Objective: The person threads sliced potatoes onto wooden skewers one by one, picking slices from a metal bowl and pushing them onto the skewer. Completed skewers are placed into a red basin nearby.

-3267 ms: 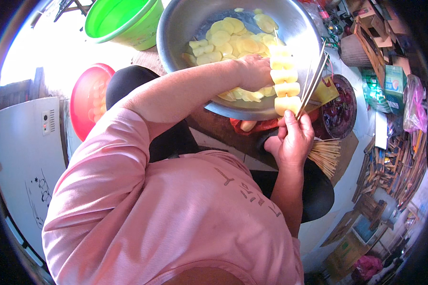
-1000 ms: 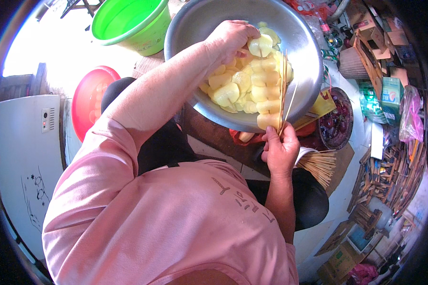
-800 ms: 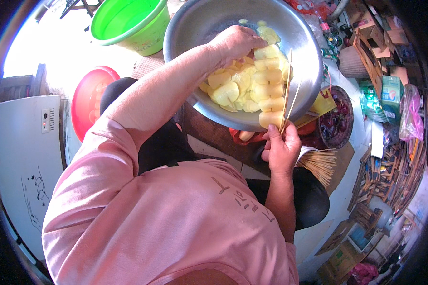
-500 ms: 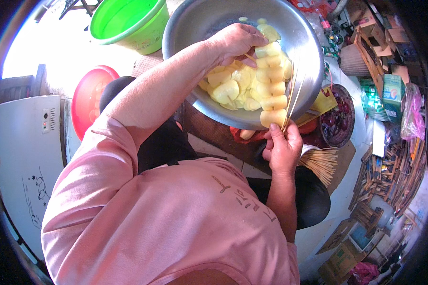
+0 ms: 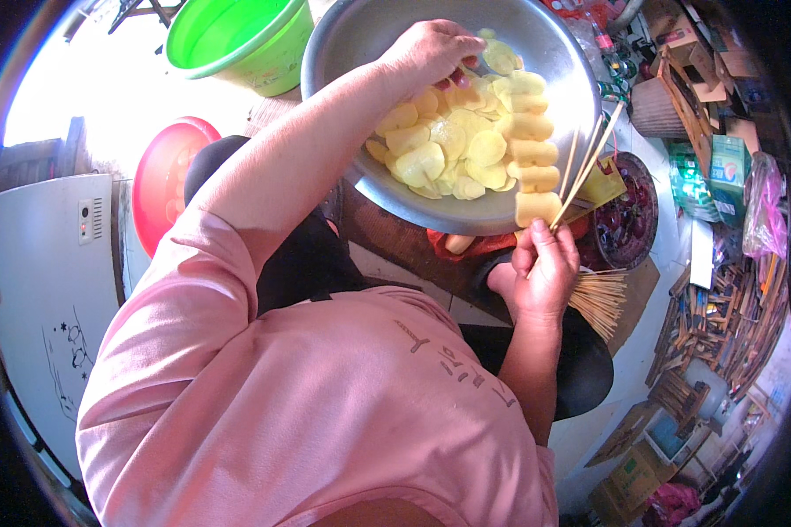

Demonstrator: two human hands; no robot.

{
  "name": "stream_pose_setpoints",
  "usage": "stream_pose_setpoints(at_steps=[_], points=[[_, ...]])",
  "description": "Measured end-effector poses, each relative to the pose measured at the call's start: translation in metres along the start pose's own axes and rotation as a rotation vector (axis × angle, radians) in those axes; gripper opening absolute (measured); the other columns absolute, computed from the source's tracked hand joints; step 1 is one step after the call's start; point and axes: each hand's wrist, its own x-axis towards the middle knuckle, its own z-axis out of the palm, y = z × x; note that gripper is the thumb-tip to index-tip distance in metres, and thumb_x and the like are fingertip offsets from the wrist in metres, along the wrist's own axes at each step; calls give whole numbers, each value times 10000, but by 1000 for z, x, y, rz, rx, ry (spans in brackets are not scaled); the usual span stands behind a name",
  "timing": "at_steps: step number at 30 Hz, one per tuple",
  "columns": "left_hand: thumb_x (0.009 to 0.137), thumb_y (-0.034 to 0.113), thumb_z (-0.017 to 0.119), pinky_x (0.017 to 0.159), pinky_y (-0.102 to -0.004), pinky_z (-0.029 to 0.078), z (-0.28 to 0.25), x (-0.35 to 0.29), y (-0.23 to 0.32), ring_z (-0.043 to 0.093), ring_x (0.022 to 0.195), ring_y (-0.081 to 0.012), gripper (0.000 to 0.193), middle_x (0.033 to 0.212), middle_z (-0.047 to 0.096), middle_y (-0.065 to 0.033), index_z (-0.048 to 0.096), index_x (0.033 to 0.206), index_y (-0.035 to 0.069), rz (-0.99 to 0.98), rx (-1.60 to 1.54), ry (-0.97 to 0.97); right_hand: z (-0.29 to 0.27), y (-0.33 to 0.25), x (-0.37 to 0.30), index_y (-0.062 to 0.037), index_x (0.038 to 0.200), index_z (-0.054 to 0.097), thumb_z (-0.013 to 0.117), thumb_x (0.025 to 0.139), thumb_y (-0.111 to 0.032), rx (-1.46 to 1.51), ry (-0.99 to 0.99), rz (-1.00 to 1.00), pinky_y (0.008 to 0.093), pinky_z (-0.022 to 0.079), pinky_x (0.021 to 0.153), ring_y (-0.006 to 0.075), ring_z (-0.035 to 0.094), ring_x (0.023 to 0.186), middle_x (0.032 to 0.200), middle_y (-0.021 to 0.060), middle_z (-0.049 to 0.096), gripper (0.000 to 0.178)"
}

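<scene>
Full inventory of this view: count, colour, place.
Metal basin: one, silver, top centre
Loose slices: many, yellow, in metal basin
Skewered slices: one row, yellow, metal basin's right side
Bare sticks: about three, tan, beside that row
Stick bundle: one, tan, right of centre
Tub: one, green, upper left
Second basin: one, red, left
Cabinet: one, white, far left
Bowl: one, dark, right of centre
Wood scraps: many, brown, right
Cartons: several, brown, right
Left hand: one, over loose slices
Right hand: one, holding bare sticks and skewered slices

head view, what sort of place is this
Probably a home or small workroom used for preparing food: a big metal bowl holds pale yellow slices, thin sticks lie bundled nearby, and piled wood suggests storage.
</scene>
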Motion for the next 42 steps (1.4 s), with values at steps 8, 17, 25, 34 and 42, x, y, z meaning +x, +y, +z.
stream_pose_setpoints(at_steps=[8, 17, 25, 34, 42], points=[[788, 241, 633, 648, -309, 504, -22, 61, -68, 614, 674, -170, 184, 742, 653, -54, 678, 841, 70, 103, 628, 91, 1, -1, 2, -65, 870, 578, 607, 867, -148, -19, 87, 2, 187, 293, 374, 61, 391, 412, 606, 2, 525, 88], [769, 331, 615, 904, -403, 463, 38, 32, -74, 583, 990, -322, 372, 1002, 619, -148, 630, 1073, 118, 292, 1175, 71, -4, 6, 1, -62, 884, 590, 616, 868, -142, -41, 72, -2, 178, 296, 390, 46, 407, 435, 609, -4, 548, 85], [724, 245, 673, 797, -357, 509, 34, 33, -48, 623, 797, -259, 277, 856, 628, -106, 652, 957, 97, 215, 828, 71, -5, 7, 0, -56, 919, 599, 621, 869, -143, -111, 5, -16, 174, 328, 408, 42, 438, 465, 632, -1, 567, 103], [752, -22, 657, 631, -268, 553, 16, 23, -14, 619, 694, -133, 159, 796, 622, -33, 603, 878, 59, -128, -513, -48, 4, 8, -3, -48, 958, 600, 616, 872, -128, -204, -3, -8, 178, 373, 435, 45, 474, 497, 662, 2, 582, 119], [753, -59, 645, 707, -277, 554, 12, 19, -15, 628, 784, -170, 173, 871, 612, -72, 592, 888, 34, 6, -639, 0, 12, 11, -5, -45, 956, 592, 601, 879, -120, -297, -33, -61, 179, 339, 415, 38, 433, 467, 644, -2, 567, 108]])
